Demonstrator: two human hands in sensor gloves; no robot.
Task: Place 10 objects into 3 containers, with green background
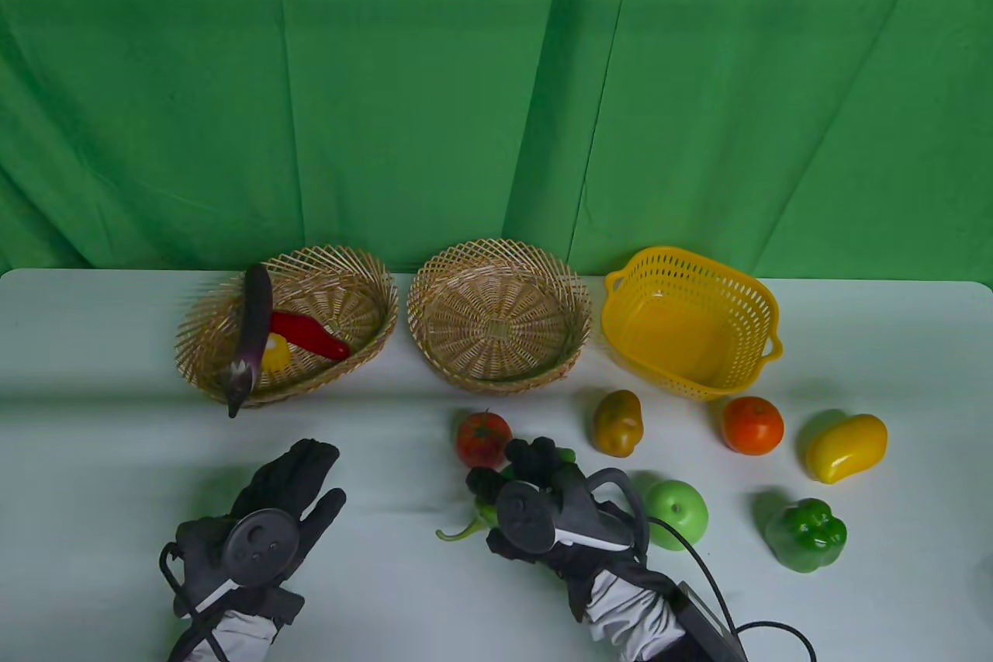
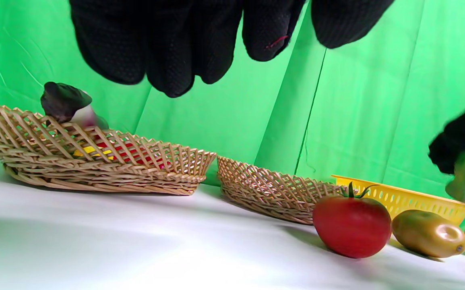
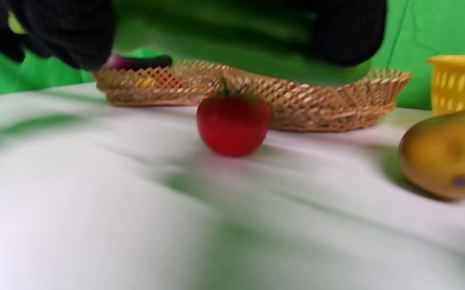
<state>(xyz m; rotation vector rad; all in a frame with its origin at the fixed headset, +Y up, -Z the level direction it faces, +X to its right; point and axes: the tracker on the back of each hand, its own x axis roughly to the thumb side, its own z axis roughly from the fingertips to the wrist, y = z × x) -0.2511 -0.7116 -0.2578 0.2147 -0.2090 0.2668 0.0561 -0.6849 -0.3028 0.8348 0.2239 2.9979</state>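
Right hand (image 1: 535, 487) is gripping a green chili pepper (image 1: 465, 528) just above the surface (image 1: 101, 351), fingers curled around it, right beside the red tomato (image 1: 483, 438). Left hand (image 1: 287, 495) is hovering with fingers loosely spread, holding nothing. Eggplant (image 1: 252, 336), red pepper (image 1: 310, 334) and a yellow piece (image 1: 275, 354) are lying in the left wicker basket (image 1: 365, 282); middle wicker basket (image 1: 496, 320) and yellow plastic basket (image 1: 690, 320) are sitting to its right, with potato (image 1: 618, 423), orange tomato (image 1: 752, 424), mango (image 1: 845, 448), green apple (image 1: 676, 513) and green bell pepper (image 1: 807, 535) lying in front of them.

No text, label or number can be read anywhere.
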